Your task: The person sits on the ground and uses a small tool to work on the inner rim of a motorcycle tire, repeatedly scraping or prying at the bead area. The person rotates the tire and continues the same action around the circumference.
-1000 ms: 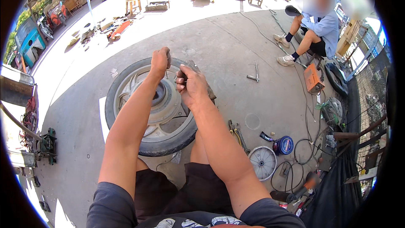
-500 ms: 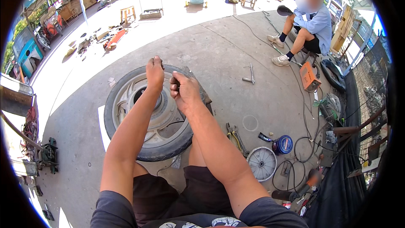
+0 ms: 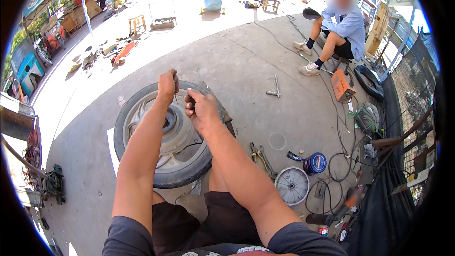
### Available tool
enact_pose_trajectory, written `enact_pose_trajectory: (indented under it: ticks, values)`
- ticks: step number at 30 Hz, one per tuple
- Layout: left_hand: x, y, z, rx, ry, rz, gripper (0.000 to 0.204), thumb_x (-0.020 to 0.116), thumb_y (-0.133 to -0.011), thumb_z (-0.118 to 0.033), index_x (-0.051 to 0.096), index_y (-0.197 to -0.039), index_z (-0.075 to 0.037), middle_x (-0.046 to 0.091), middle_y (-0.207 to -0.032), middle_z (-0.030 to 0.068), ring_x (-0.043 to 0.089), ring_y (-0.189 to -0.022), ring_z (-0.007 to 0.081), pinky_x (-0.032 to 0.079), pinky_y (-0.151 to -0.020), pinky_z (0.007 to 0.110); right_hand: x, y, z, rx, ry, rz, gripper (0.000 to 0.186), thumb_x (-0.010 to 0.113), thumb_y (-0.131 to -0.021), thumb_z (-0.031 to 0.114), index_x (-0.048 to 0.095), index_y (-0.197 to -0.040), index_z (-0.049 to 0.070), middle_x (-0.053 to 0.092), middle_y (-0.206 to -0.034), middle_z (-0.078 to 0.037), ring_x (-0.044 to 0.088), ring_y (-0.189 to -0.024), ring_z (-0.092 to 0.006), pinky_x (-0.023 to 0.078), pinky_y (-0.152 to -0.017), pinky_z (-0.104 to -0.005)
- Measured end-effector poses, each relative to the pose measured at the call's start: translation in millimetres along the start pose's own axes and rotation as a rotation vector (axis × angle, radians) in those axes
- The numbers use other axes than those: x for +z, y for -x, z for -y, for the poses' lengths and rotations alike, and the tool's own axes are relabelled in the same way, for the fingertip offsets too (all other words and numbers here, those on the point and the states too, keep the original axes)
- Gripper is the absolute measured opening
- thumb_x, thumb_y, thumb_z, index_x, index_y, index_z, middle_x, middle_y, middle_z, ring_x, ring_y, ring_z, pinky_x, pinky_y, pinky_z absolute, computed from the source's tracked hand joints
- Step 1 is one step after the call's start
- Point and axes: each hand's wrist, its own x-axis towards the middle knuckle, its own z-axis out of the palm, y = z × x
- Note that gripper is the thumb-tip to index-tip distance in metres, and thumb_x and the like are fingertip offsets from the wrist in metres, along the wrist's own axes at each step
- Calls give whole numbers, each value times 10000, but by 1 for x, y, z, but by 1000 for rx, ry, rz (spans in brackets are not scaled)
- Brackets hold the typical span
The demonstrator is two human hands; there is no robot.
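Observation:
In front of me a wheel with a black tyre (image 3: 177, 180) and a pale cast rim lies flat, my legs against its near side. My left hand (image 3: 168, 86) is closed above the hub (image 3: 176, 128), fingers pinched together. A thin, dark, wire-like piece (image 3: 177, 98) shows just below it; what it belongs to is unclear. Beside it, slightly nearer me, my right hand (image 3: 204, 110) is curled shut over the rim's right part. Whatever lies in its fingers is hidden. The two hands are close but apart.
To the right lie pliers (image 3: 260, 156), a round metal hub cover (image 3: 292, 186), a blue-lidded tub (image 3: 314, 163) and loose cables. A T-shaped wrench (image 3: 275, 89) rests farther off. A seated person (image 3: 348, 28) is at the far right, near an orange box-shaped machine (image 3: 342, 85).
The view has shifted a little, so the wheel sits lower in it. Both hands stay closed over the wheel; a thin piece now shows beneath my left hand.

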Motion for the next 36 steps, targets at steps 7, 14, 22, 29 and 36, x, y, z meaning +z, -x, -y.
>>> enact_pose_trajectory:
  ticks: [7,14,22,29,36]
  values:
    - [-2,9,13,155,-11,-68,253,477,-908,-214,501,-711,-57,455,-578,33,429,-509,135,335,-483,300,-1,0,-1,18,-20,13,111,629,-891,134,578,-826,60,548,-733,-22,472,-577,-90,346,-450,-215]
    - [19,20,23,360,-152,-395,308,458,-952,-217,539,-728,-23,493,-617,44,439,-581,141,360,-545,300,-1,0,-2,9,-19,23,115,633,-888,132,577,-826,53,547,-736,-25,473,-578,-90,348,-452,-216]
    - [9,0,22,269,-140,-355,350,436,-885,-192,431,-556,-72,389,-497,39,372,-439,172,311,-453,354,3,3,0,-3,-12,2,153,604,-894,138,537,-782,59,533,-689,-15,471,-530,-75,339,-409,-216]
    - [-5,-5,2,-29,62,3,371,444,-875,-248,409,-539,-95,350,-460,31,336,-389,171,251,-405,333,1,1,1,-14,0,-10,164,608,-891,151,543,-769,62,531,-687,-12,479,-538,-75,343,-411,-215]
    - [-1,6,7,90,6,-104,294,447,-886,-220,463,-632,-74,418,-554,34,392,-492,153,318,-471,321,3,2,-1,-10,3,0,157,615,-884,153,559,-765,66,533,-687,-7,475,-533,-70,341,-413,-213]
